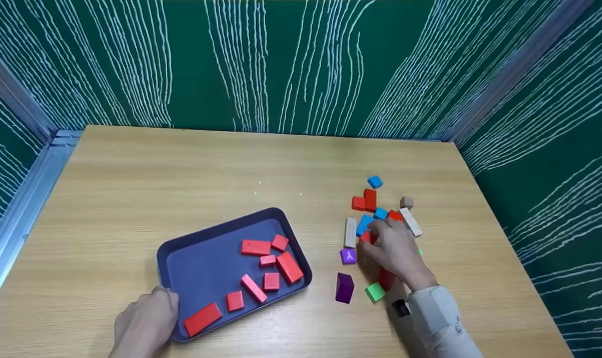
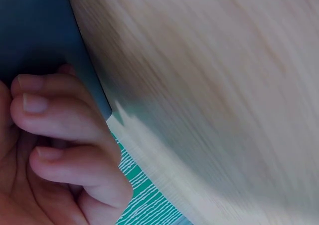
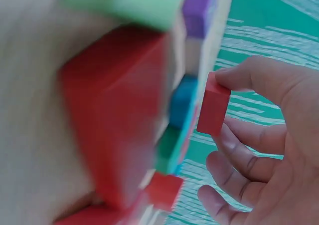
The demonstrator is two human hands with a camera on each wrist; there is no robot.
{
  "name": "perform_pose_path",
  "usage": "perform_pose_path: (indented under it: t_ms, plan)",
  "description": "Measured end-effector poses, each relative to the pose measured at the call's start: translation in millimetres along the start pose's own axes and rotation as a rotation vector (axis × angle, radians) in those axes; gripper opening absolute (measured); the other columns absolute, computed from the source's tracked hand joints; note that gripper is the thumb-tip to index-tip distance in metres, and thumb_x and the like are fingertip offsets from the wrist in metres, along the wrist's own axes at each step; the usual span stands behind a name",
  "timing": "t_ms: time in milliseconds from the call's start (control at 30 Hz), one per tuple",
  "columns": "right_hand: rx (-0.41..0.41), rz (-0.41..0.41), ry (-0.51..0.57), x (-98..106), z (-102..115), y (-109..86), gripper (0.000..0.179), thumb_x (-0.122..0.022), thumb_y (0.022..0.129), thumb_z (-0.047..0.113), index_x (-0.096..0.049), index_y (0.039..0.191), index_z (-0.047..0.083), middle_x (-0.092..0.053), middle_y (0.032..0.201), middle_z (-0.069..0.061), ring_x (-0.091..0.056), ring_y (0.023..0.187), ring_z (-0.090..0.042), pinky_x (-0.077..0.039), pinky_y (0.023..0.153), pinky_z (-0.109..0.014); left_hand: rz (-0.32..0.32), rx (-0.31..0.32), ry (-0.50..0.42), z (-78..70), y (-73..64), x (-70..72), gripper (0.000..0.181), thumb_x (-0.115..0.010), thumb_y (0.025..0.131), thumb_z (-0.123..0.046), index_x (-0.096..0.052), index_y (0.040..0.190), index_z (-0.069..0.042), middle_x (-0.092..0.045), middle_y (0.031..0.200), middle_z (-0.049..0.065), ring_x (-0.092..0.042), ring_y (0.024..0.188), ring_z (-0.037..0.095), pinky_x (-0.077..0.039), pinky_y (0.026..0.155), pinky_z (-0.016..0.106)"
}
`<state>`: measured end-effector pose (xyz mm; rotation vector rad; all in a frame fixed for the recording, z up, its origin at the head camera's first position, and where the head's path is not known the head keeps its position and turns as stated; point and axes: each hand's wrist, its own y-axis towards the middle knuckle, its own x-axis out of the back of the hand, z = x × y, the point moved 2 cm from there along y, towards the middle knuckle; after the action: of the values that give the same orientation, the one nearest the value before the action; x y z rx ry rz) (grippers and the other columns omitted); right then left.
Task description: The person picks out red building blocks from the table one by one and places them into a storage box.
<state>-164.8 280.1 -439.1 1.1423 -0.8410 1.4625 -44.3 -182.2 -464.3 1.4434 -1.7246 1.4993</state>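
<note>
My left hand (image 1: 149, 315) grips the left rim of a dark blue tray (image 1: 201, 268), which lies at an angle on the table. Several red blocks (image 1: 201, 319) of different sizes are inside it. In the left wrist view, curled fingers (image 2: 65, 115) are at the tray's edge. Over a group of mixed coloured blocks on the right is my right hand (image 1: 397, 248). Between thumb and fingers it pinches a small red block (image 3: 214, 105), plainly seen in the right wrist view. A large red block (image 3: 112, 115) stands near that hand, partly hidden under the wrist in the head view.
Around the right hand lie blue (image 1: 375, 181), white (image 1: 350, 232), purple (image 1: 345, 288) and green blocks (image 1: 375, 292), plus more red blocks (image 1: 370, 199). Green panels (image 1: 301, 64) with white streaks stand along the back and sides of the wooden table (image 1: 206, 164).
</note>
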Motion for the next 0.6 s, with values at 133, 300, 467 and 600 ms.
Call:
perform_pose_path:
  t_ms: [133, 300, 467, 600]
  plan:
    - [0.042, -0.018, 0.033, 6, 24, 3.9, 0.040, -0.080, 0.084, 0.024, -0.069, 0.116, 0.003, -0.061, 0.107, -0.011, -0.054, 0.094, -0.028, -0.048, 0.078, -0.043, -0.011, -0.005, -0.003, 0.1, -0.7, -0.1, 0.045, -0.034, 0.103, -0.025, -0.057, 0.107, 0.013, -0.060, 0.083, 0.019, -0.056, 0.069, 0.030, -0.046, 0.060, 0.050]
    - [0.120, -0.001, 0.071, 3, 70, 12.8, 0.041, -0.080, 0.085, 0.027, -0.069, 0.119, 0.008, -0.060, 0.110, -0.006, -0.053, 0.093, -0.023, -0.049, 0.079, -0.038, -0.038, -0.004, -0.014, 1.4, -0.7, -0.9, 0.043, -0.034, 0.102, -0.025, -0.057, 0.104, 0.011, -0.062, 0.089, 0.024, -0.061, 0.073, 0.035, -0.047, 0.062, 0.053]
    - [0.263, 0.026, 0.072, -12, 125, 16.9, 0.038, -0.079, 0.086, 0.029, -0.069, 0.117, 0.010, -0.059, 0.106, -0.004, -0.052, 0.091, -0.019, -0.047, 0.076, -0.034, -0.056, -0.005, -0.030, 0.9, -0.1, -3.3, 0.040, -0.035, 0.102, -0.024, -0.058, 0.099, 0.008, -0.063, 0.090, 0.024, -0.061, 0.073, 0.035, -0.047, 0.061, 0.053]
    - [0.352, 0.091, 0.080, -27, 162, 16.0, 0.038, -0.076, 0.088, 0.031, -0.068, 0.120, 0.011, -0.057, 0.104, -0.002, -0.050, 0.091, -0.019, -0.046, 0.076, -0.034, -0.079, -0.011, -0.040, -1.8, -0.3, -5.2, 0.039, -0.035, 0.102, -0.023, -0.058, 0.097, 0.007, -0.063, 0.086, 0.020, -0.057, 0.067, 0.031, -0.046, 0.059, 0.050]
